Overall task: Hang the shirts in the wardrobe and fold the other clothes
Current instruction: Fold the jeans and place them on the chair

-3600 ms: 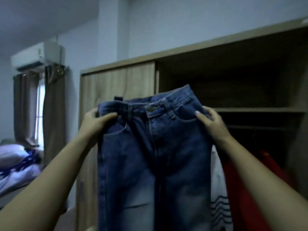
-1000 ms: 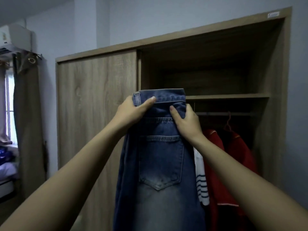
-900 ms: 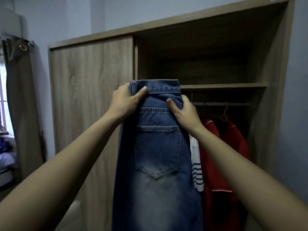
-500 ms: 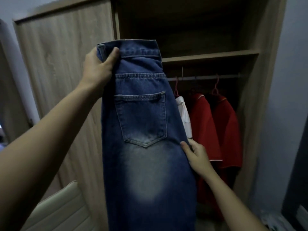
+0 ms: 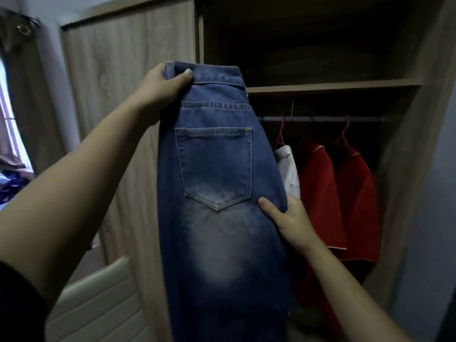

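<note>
Far out to the left of the left grip, a curtain [image 5: 17, 99] is hanging beside a bright window, with patterned bedding [image 5: 9, 186] lying below it. Under the left forearm, a cream ribbed chair [image 5: 98, 304] is standing in front of the closed wooden wardrobe door [image 5: 118, 95].

The left grip [image 5: 158, 87], a bare hand, is pinching the top left corner of the jeans [image 5: 222, 243]: the thumb is lying over the front of the waistband and the fingers are curling behind it. The jeans are hanging straight down from this grip in front of the wardrobe, doubled lengthwise, with one back pocket [image 5: 214, 166] facing the camera. A tiny yellow-green tag [image 5: 247, 129] is sitting at the pocket's top right corner, too small to read.

Lower and to the right, the right grip [image 5: 291, 223] is clasping the jeans' right edge just below the pocket, thumb pressing on the faded denim and fingers wrapping behind.

Just behind the right grip, a white shirt [image 5: 287, 169] is hanging on a pink hanger [image 5: 280, 134]. Further right, two red shirts [image 5: 338, 193] are hanging from the same rail [image 5: 320, 118], under a shelf [image 5: 333, 86] level with the left grip.
</note>
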